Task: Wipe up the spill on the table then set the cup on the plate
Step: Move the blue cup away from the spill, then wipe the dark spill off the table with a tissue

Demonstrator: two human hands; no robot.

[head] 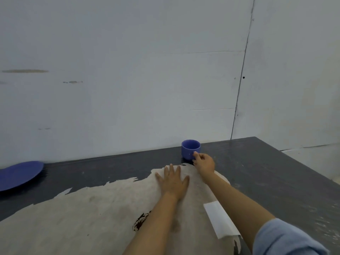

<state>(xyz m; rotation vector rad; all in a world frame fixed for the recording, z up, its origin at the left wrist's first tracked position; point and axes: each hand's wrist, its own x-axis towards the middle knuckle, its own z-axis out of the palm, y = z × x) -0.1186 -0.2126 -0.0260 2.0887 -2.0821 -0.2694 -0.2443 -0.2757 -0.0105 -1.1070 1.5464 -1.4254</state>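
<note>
Sleeve: blue cuff [287,238] was seen nearest, on the right arm.
Right hand [204,161]: fingertips were laid on the cup's near wall; whether the grip was closed could not be told.
Left hand [173,181]: spread flat on pale cloth [92,208], holding nothing.
Cup [190,149]: upright by the wall.
Plate [20,173]: well apart, far left.
Risk: a partial hold could tip the cup; the long carry could drip.
Worktop [266,162]: dark, scuffed.
Room: pale panelled wall [128,70].
</note>
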